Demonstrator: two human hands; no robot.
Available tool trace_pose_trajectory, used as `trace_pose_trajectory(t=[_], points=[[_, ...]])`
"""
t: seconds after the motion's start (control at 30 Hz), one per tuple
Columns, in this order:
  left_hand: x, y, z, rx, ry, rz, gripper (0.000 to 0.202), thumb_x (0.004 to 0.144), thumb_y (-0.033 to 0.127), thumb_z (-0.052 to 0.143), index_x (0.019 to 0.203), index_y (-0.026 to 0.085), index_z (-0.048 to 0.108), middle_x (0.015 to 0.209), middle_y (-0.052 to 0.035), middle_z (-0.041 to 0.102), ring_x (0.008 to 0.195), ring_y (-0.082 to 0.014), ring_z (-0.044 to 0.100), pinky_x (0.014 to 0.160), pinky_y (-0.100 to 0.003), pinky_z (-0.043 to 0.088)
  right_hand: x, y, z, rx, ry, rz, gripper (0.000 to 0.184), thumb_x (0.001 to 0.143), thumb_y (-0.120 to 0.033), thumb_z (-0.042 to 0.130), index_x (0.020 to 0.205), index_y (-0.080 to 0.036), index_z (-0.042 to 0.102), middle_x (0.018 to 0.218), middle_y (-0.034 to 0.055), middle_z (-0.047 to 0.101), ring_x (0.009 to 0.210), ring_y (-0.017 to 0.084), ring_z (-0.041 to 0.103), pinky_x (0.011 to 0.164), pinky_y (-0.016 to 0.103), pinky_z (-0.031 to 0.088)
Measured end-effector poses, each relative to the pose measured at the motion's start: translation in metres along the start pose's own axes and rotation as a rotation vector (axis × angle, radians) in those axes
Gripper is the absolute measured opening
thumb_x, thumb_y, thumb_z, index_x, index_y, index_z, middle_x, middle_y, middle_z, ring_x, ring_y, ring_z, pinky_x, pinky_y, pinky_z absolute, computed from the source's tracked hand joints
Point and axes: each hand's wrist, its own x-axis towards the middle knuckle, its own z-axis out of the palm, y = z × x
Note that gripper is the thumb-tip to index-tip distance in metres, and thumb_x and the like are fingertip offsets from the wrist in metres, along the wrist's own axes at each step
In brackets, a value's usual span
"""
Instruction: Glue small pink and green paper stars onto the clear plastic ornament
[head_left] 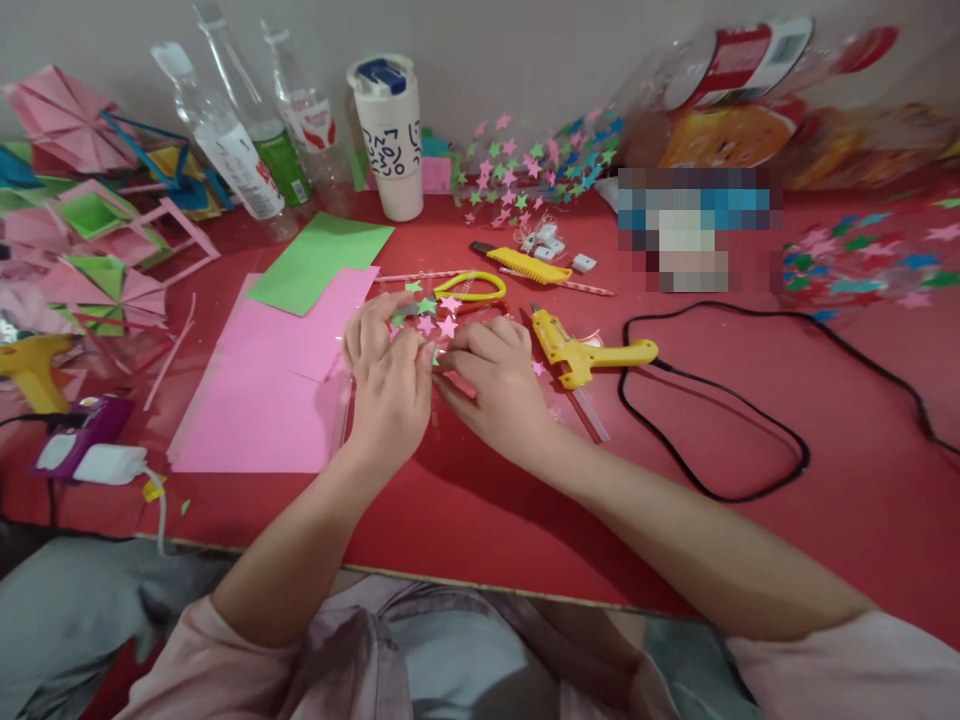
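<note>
The left hand (390, 385) and right hand (496, 385) meet fingertip to fingertip at the middle of the red table (750, 480). Each grip is narrow, with the fingers drawn close together. Whatever lies between them is too small to make out. Loose paper stars (448, 326), pink and green, lie just beyond the fingertips on the far side. Yellow-handled scissors (480, 287) lie just past the stars. A yellow glue gun (592, 352) lies just right of the right hand, its black cable (750, 410) looping further right. Pink paper (262, 400) lies left of the left hand, with green paper (319, 260) overlapping its far edge.
</note>
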Motion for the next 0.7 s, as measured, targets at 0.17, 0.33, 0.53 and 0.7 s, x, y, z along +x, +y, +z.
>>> trace_pose_trajectory(t=[0.17,0.33,0.53,0.7], points=[[0.002,-0.008,-0.002,0.046,0.015,0.054,0.016,0.091,0.025,0.048,0.077,0.021,0.055,0.125,-0.0082,0.055,0.119,-0.0257,0.047,0.104,-0.049,0.033,0.0,0.002,0.0,-0.006,0.013,0.012,0.017,0.091,-0.025,0.052,0.079,-0.021,0.063,0.08,0.0028,0.058,0.082,0.019,0.044,0.076,0.035,0.03],[0.004,-0.012,-0.002,0.125,0.096,0.144,0.013,0.089,0.026,0.053,0.08,0.02,0.06,0.121,-0.0094,0.058,0.115,-0.0257,0.051,0.103,-0.049,0.036,0.0,0.003,-0.001,-0.009,0.007,-0.002,0.015,0.09,-0.022,0.052,0.08,-0.02,0.063,0.081,0.003,0.059,0.082,0.019,0.044,0.076,0.035,0.03],[0.007,-0.009,-0.009,0.045,0.112,0.127,0.013,0.09,0.023,0.052,0.079,0.019,0.058,0.113,-0.0099,0.061,0.106,-0.0231,0.055,0.094,-0.043,0.042,0.001,0.001,-0.003,-0.003,0.017,-0.007,0.015,0.089,-0.023,0.053,0.078,-0.019,0.062,0.081,0.0032,0.059,0.083,0.018,0.044,0.076,0.035,0.03],[0.012,-0.012,-0.013,-0.233,0.169,0.03,0.009,0.091,0.022,0.049,0.084,0.021,0.054,0.103,-0.0062,0.062,0.104,-0.0184,0.057,0.092,-0.037,0.046,0.002,-0.001,-0.01,-0.022,0.008,0.005,0.01,0.085,-0.023,0.054,0.082,-0.02,0.063,0.084,0.0032,0.06,0.085,0.019,0.046,0.078,0.036,0.031]])
